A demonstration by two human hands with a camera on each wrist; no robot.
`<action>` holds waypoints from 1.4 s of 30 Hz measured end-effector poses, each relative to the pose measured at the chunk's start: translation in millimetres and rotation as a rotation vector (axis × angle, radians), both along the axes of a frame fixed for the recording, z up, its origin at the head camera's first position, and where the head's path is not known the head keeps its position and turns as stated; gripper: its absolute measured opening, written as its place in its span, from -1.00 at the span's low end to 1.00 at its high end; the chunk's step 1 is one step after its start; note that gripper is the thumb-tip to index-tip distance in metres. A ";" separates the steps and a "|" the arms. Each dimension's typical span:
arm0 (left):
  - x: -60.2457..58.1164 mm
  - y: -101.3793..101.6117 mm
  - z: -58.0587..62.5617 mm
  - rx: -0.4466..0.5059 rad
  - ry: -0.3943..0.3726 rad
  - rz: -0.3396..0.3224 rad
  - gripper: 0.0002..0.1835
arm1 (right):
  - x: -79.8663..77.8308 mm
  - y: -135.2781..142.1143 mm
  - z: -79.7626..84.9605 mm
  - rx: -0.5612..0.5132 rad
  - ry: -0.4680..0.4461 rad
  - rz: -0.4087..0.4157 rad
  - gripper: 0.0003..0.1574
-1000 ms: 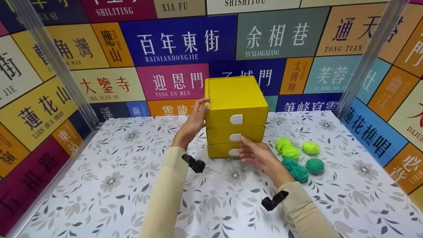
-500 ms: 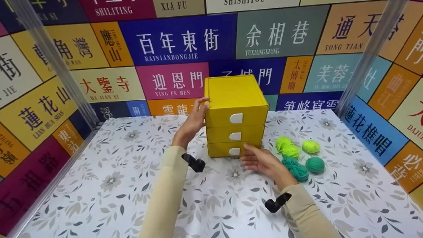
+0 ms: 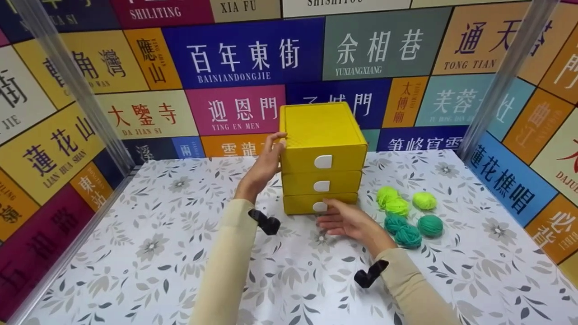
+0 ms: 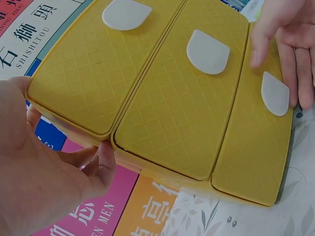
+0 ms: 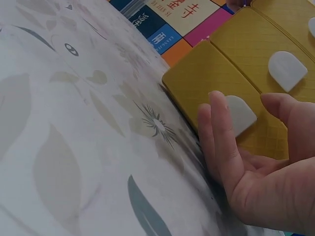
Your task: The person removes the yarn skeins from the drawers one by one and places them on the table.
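A yellow three-drawer box (image 3: 316, 126) stands upright on the table with all its drawers closed. Each drawer front bears a white rounded pull tab, the lowest one (image 3: 319, 206) being nearest my right hand. My left hand (image 3: 266, 164) rests against the box's upper left side, steadying it; the left wrist view has its fingertips (image 4: 104, 164) touching the side edge. Low in front of the box is my right hand (image 3: 350, 221), fingers extended and apart. Its fingers (image 5: 224, 123) are close to the bottom tab (image 5: 240, 115); whether they touch it I cannot tell.
Right of the box lie light green yarn balls (image 3: 393, 201), another light green ball (image 3: 424, 201), teal yarn balls (image 3: 406, 232) and a single teal ball (image 3: 430, 225). A floral cloth (image 3: 180, 253) covers the table. Sign-printed walls (image 3: 244, 54) stand behind and at both sides.
My right hand has dropped from beside the middle drawer's tab, then shifted left toward the bottom drawer's tab. My left hand and the box have stayed in place.
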State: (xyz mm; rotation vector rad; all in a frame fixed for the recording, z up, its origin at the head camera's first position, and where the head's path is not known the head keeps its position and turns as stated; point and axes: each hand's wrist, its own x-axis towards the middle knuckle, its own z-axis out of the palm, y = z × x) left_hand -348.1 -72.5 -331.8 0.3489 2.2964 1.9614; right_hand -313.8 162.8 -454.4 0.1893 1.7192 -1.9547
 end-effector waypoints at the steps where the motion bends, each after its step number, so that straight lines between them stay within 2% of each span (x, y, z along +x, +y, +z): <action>1: 0.1 0.1 0.2 -0.002 0.000 0.002 -0.56 | 0.0 -1.3 0.6 0.001 -0.001 0.001 -0.15; 9: 1.2 2.3 -1.1 -0.006 0.013 0.002 -0.56 | 0.3 -8.2 -1.6 -0.025 -0.021 -0.036 -0.33; 19: 2.4 3.9 -3.8 0.000 0.048 0.013 -0.59 | 5.0 -9.5 -2.4 -0.031 -0.022 -0.055 -0.35; 34: 1.6 2.8 -1.5 -0.004 0.046 0.039 -0.59 | 17.5 -7.0 -4.1 -0.046 0.027 0.018 -0.36; 42: 0.8 2.2 -2.2 0.009 0.050 0.034 -0.59 | 26.5 -6.6 -3.1 -0.037 0.013 0.042 -0.37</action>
